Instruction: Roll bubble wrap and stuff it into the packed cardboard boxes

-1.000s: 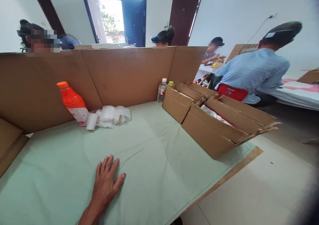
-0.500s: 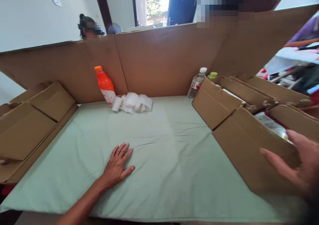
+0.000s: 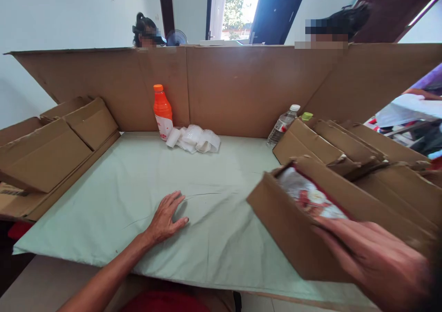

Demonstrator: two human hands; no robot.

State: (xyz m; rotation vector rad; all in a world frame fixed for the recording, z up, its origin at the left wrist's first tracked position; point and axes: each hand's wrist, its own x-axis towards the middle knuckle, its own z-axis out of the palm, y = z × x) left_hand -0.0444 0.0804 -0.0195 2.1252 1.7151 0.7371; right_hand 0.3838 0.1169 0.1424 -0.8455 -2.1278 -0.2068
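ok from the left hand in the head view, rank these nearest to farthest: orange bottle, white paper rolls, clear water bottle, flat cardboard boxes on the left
From the left hand resting flat on the green cloth:
1. White paper rolls, straight ahead by the back wall.
2. Orange plastic bottle, just behind them, upright.
3. Flat brown cardboard boxes, far left, and clear water bottle, back right: too close to call.

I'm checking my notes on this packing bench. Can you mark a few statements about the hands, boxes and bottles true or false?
1. The left hand lies flat on the pale green cloth. True.
2. The right hand reaches into the open brown cardboard box. True.
3. The orange plastic bottle lies on its side. False: it stands upright against the cardboard wall.
4. The clear water bottle is in the left hand. False: it stands beside the far boxes.
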